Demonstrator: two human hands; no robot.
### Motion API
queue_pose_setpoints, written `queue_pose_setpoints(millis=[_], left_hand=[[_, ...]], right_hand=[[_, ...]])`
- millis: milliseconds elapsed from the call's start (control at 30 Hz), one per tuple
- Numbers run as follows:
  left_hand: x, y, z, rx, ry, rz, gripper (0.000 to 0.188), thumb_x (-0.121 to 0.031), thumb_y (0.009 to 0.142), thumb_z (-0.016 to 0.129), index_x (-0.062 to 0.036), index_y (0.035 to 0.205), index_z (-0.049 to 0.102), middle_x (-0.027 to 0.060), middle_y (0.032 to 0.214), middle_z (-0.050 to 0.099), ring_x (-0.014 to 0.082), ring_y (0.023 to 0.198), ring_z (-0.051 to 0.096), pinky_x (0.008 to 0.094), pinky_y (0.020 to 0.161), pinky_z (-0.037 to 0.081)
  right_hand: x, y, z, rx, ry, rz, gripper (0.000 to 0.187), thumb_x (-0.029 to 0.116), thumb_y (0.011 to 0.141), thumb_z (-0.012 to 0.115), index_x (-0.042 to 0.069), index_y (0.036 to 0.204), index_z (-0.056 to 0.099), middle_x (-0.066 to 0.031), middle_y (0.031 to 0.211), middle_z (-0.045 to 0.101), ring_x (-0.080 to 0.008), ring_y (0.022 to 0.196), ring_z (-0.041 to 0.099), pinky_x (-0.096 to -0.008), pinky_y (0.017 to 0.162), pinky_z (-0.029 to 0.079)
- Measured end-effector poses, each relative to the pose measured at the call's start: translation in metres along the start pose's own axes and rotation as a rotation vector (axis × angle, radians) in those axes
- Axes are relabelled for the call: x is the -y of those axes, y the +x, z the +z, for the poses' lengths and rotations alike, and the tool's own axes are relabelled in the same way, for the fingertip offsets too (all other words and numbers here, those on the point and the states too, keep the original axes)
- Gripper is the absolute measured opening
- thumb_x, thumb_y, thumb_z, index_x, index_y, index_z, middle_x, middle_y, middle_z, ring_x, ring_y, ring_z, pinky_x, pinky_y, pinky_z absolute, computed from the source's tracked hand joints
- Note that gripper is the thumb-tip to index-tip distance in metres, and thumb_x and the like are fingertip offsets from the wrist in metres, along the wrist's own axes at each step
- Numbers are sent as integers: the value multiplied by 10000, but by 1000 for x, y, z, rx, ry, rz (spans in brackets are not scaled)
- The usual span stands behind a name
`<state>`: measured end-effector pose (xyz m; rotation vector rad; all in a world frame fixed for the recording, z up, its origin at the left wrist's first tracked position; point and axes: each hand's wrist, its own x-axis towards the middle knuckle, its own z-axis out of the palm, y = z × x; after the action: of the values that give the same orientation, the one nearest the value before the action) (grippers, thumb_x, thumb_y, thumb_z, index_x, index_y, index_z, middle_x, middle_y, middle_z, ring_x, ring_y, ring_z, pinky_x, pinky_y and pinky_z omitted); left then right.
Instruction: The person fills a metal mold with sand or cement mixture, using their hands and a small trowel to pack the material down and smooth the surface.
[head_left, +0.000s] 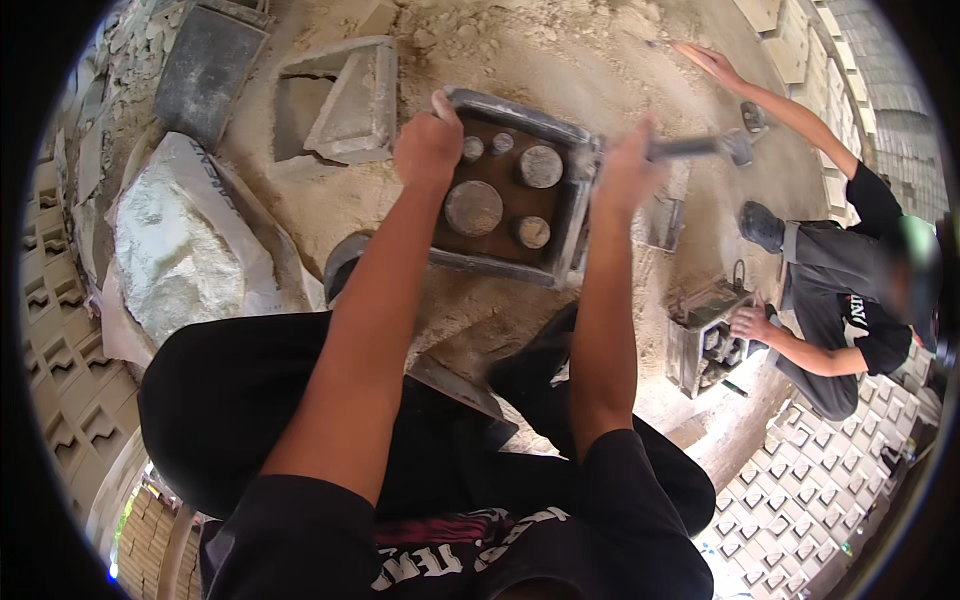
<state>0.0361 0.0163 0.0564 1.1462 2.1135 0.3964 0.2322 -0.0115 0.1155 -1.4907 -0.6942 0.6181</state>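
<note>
A grey rectangular mould box (574, 225) is tilted in front of me, with several round grey discs of different sizes on its brown inner face. My left hand (428, 148) is closed over the box's upper left corner, thumb along the rim. By the right-hand rim is my right hand (624, 178), smeared by motion and wrapped round the handle of a hammer (690, 147). The hammer's head points away to the right. Whether it touches the box cannot be made out.
Broken grey slab pieces (350, 105) and a dark flat slab (210, 75) lie at the far left. Nearer stands a sack of pale powder (180, 230). At right, a co-worker (830, 270) rests one hand on another mould box (690, 350). Rows of pale blocks (790, 500) line the ground.
</note>
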Motion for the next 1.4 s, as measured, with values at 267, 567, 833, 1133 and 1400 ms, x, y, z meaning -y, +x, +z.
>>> queue_pose_setpoints(millis=[267,567,833,1133,1400], left_hand=[[-2,1,2,8,7,-2,700,-504,999,242,18,1007,708,262,1069,665,432,1043,614,521,915,465],[-4,2,0,-4,17,3,723,-513,997,223,20,1007,712,263,1057,668,428,1034,620,514,918,467],[-4,0,0,33,24,10,733,-518,996,217,24,1022,709,258,1070,668,423,1046,619,506,920,468],[-1,6,8,-22,64,27,730,-531,992,221,13,1041,706,252,1084,667,422,1056,620,496,926,470],[-5,3,4,21,34,-6,751,-554,980,207,14,1114,679,263,1153,638,437,1132,573,509,980,428]], right_hand=[[0,-30,-17,-34,-30,24,387,246,991,529,77,658,427,11,597,448,-70,501,392,-265,453,317],[35,-67,-29,-21,119,3,375,218,995,513,96,646,447,27,534,393,-58,500,412,-231,449,318],[17,-66,-49,70,110,38,436,214,1004,497,130,592,382,39,538,383,-65,486,361,-249,444,284],[14,-106,-52,21,-7,109,437,239,1011,486,107,602,409,28,539,392,-61,488,351,-260,447,272],[8,-125,-70,57,-103,32,453,250,1026,443,63,614,434,35,553,403,-57,515,362,-257,478,292]])
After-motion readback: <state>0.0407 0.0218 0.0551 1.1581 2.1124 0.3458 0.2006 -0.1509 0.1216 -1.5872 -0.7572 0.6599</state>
